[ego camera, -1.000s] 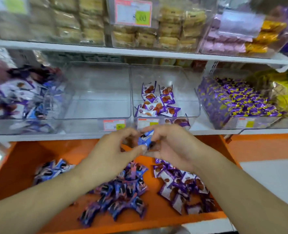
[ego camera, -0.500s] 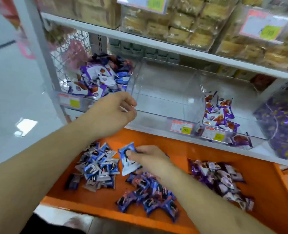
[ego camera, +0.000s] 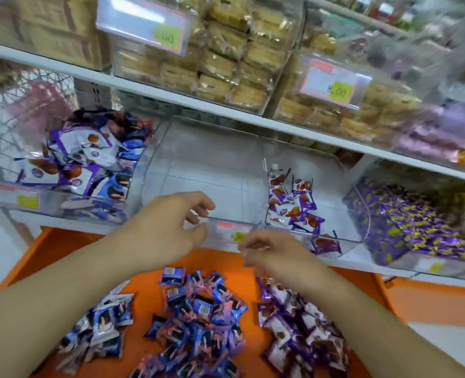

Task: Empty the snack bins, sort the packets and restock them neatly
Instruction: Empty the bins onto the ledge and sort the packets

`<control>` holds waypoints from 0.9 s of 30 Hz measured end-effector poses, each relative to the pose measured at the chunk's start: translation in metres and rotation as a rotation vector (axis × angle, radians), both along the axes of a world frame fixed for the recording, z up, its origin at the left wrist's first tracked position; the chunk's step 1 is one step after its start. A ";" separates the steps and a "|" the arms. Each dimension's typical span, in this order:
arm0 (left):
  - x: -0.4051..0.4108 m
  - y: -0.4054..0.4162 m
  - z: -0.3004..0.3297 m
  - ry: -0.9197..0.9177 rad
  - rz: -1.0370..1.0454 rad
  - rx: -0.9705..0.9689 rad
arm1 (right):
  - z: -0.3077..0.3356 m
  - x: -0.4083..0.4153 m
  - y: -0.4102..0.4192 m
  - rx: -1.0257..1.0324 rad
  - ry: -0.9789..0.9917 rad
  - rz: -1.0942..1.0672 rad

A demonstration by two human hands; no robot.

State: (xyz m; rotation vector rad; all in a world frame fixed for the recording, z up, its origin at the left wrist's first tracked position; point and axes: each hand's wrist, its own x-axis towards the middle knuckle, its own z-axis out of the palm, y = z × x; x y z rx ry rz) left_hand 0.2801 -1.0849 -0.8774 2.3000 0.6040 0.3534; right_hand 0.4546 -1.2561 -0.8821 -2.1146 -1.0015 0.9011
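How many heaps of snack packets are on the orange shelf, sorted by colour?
Blue and white heap: 1
Blue and pink heap: 1
Purple and white heap: 1
Total: 3

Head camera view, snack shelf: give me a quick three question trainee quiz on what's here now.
1. True or false: the clear plastic middle bin holds packets.
2. How many packet piles lie on the orange shelf? A two, B three, C five.
3. Is the left hand or the right hand at the middle bin's front edge?

Key: 1 false; 2 B; 3 left hand.
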 end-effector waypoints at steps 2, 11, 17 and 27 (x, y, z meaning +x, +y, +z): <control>0.020 -0.015 -0.006 0.028 -0.075 0.055 | 0.014 0.038 -0.022 0.121 0.007 -0.147; 0.100 -0.051 -0.025 0.162 -0.195 0.319 | -0.005 0.142 -0.041 0.183 -0.358 -0.318; 0.101 -0.045 -0.023 0.225 -0.190 0.335 | -0.023 0.203 0.021 -0.120 -0.415 -0.011; 0.101 -0.042 -0.026 0.289 -0.302 0.361 | -0.037 0.212 0.087 -0.425 -0.409 0.191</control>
